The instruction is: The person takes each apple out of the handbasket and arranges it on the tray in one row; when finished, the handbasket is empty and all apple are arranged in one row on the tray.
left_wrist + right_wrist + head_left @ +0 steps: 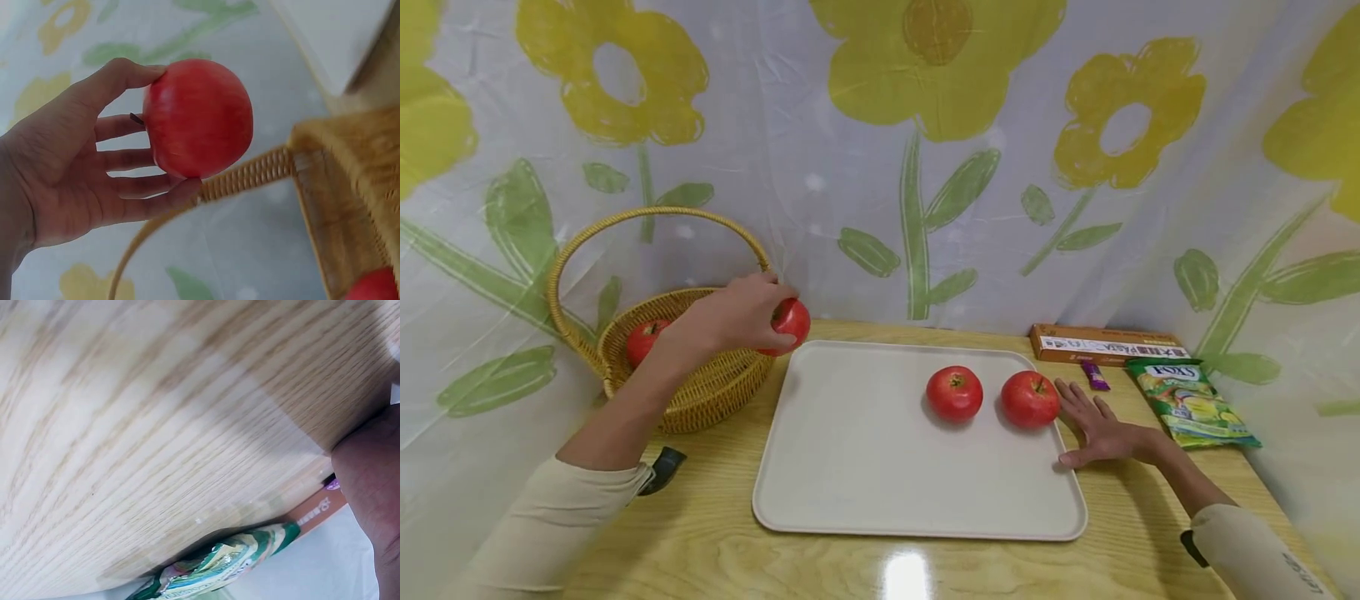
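My left hand (741,312) holds a red apple (793,321) between thumb and fingers, above the right rim of the wicker basket (715,398). In the left wrist view, the apple (200,119) has its dark stem turned toward the palm. Another apple (643,340) lies inside the basket at its left. Two more, a left apple (955,393) and a right apple (1030,400), sit on the white tray (865,475). My right hand (1097,433) has its fingers spread at the tray's right edge, close to the right apple; whether they touch cannot be told.
Right of the tray lie a long orange-brown pasta box (1105,344), a small purple packet (1095,375) and a green snack bag (1191,404). The basket's tall arched handle (662,211) rises at the left. A flowered curtain (790,167) hangs behind the wooden table (820,575).
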